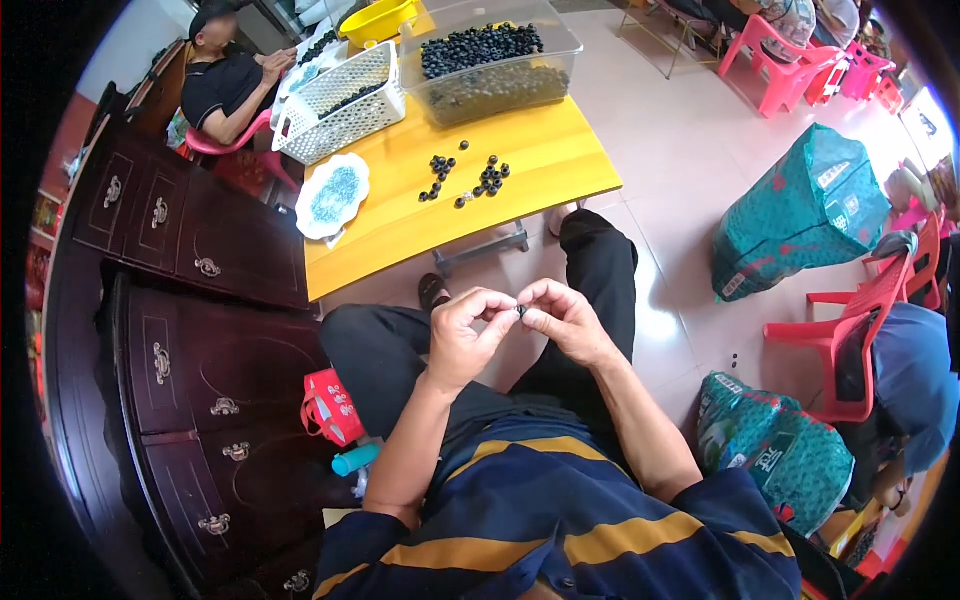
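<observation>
Above my lap, my left hand (466,338) and my right hand (568,325) meet at the fingertips. Both pinch one small black round part (520,311), mostly hidden by the fingers. Ahead of them stands a yellow wooden table (400,240). Two loose groups of similar black round parts (490,180) lie on it. At the table's left edge sits a white scalloped plate (311,222) with many tiny light-blue pieces (337,193) in it.
Far on the table are a white slotted basket (300,142), a clear bin (490,98) of black parts and a yellow basin (376,20). Dark cabinets (215,370) line the left. Teal bags (800,215) and red chairs (850,330) stand right. Another person (225,90) sits far left.
</observation>
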The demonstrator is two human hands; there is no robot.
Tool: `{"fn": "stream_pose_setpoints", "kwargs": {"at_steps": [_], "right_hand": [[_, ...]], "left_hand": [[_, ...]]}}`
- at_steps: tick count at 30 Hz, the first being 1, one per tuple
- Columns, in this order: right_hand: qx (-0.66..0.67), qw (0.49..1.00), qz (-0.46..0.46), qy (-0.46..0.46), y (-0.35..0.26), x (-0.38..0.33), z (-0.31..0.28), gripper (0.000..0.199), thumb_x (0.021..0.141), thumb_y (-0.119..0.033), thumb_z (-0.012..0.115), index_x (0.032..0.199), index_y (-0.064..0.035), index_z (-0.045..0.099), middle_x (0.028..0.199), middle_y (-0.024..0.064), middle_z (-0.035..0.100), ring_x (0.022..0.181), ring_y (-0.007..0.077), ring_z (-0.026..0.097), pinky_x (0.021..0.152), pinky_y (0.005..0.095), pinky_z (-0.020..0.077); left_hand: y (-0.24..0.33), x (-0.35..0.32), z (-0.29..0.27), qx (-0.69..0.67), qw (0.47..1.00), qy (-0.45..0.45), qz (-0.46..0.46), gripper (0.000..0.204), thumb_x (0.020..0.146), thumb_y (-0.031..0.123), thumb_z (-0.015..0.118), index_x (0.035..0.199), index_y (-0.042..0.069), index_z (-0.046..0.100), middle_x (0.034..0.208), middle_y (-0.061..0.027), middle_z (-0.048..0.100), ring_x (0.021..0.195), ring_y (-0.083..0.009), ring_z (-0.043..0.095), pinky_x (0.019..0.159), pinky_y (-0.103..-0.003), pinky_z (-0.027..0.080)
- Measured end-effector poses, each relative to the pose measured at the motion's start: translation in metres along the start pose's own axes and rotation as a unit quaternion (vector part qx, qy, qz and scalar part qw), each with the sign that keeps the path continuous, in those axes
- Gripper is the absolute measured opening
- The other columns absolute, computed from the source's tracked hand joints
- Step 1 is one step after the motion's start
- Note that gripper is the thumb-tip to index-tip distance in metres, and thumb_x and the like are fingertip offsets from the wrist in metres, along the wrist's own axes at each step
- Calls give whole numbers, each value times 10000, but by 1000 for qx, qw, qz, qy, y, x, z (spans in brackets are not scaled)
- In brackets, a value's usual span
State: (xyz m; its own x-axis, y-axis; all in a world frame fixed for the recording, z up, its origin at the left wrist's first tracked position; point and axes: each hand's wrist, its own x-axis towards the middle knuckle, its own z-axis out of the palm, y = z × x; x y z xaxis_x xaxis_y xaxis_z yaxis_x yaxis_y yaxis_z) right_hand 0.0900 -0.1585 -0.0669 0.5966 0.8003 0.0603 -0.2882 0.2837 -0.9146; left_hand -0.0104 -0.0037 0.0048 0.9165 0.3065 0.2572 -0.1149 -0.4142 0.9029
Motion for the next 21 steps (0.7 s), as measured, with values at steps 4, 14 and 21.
{"fn": "stream_pose_setpoints", "kwargs": {"at_steps": [4, 14, 21], "right_hand": [[7, 1000, 9, 14, -4, 2, 1, 172, 961, -74, 661, 1125, -41, 622, 1011, -15, 636, 908, 62, 600, 824, 221, 504], [100, 993, 55, 31, -6, 4, 0, 183, 930, -63, 649, 1109, -26, 646, 1055, 24, 663, 1014, 114, 608, 925, 287, 485], [181, 979, 66, 64, -9, 3, -6, 200, 935, -91, 649, 1126, -32, 639, 1029, 24, 655, 919, 112, 616, 864, 272, 505]], "left_hand": [[-5, 5, -3, 32, 999, -24, 18, 122, 788, -29, 767, 890, 2, 708, 812, -51, 689, 688, -110, 632, 631, -245, 500], [-12, 9, 8, 149, 972, -10, 179, 286, 784, 15, 774, 1066, 25, 733, 859, -96, 680, 711, -239, 674, 620, -323, 532], [-4, 52, -12, 164, 974, 4, 159, 176, 824, -17, 712, 998, -3, 731, 874, -126, 690, 768, -227, 679, 703, -314, 547]]}}
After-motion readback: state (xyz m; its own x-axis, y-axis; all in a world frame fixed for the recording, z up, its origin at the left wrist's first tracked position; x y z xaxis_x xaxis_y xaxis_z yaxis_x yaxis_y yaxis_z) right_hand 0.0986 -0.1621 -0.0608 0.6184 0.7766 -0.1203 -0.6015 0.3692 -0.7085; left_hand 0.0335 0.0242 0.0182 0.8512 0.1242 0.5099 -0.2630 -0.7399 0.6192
